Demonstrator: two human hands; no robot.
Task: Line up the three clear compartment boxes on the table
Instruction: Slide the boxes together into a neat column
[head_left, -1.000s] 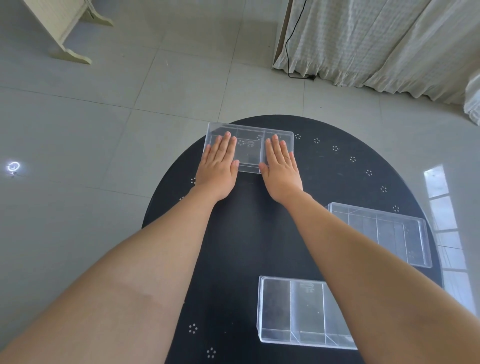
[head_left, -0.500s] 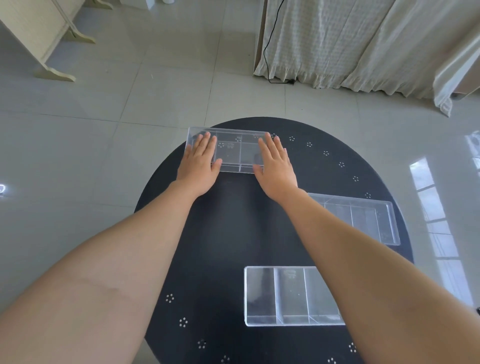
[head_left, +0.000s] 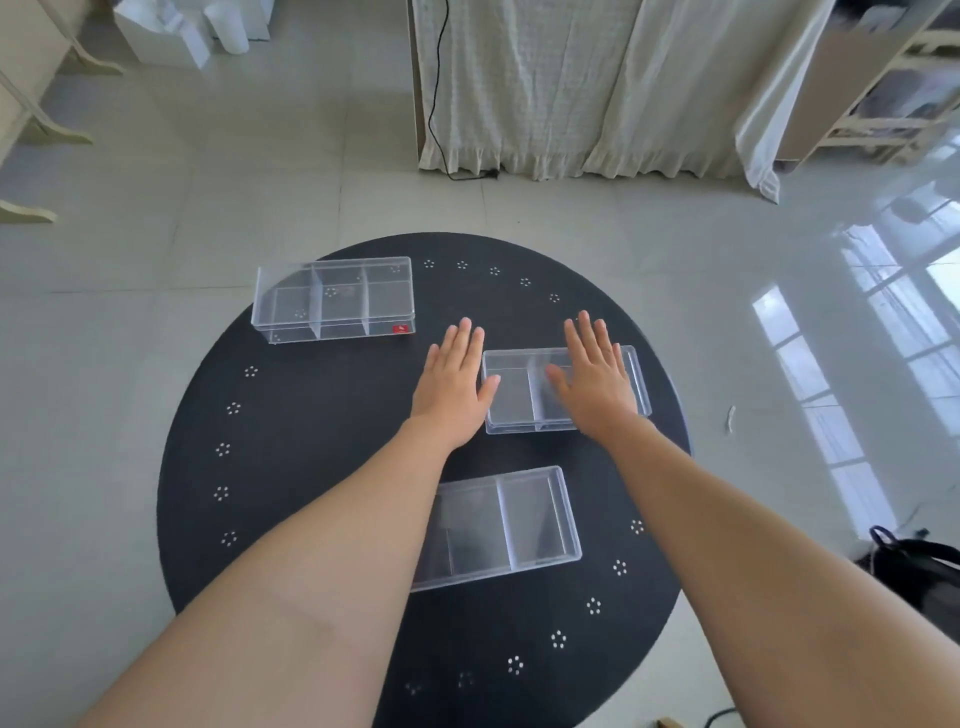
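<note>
Three clear compartment boxes lie on a round black table (head_left: 291, 467). The far box (head_left: 332, 299) sits alone at the table's back left, with a small red label on its front. The middle box (head_left: 511, 395) lies right of centre. My left hand (head_left: 452, 387) is flat beside that box's left end, thumb touching its edge. My right hand (head_left: 597, 379) lies flat over its right half, fingers spread. The near box (head_left: 519, 519) rests toward me between my forearms, its left end hidden under my left arm.
The table has white flower dots around its rim. Beyond it are a tiled floor, white curtains (head_left: 571, 78) with a black cable, a wooden shelf (head_left: 893, 78) at the back right and a dark bag (head_left: 919, 566) on the floor at the right.
Both hands have left the far box and moved right and toward me to the middle box. The camera view has shifted, so all three boxes show.
</note>
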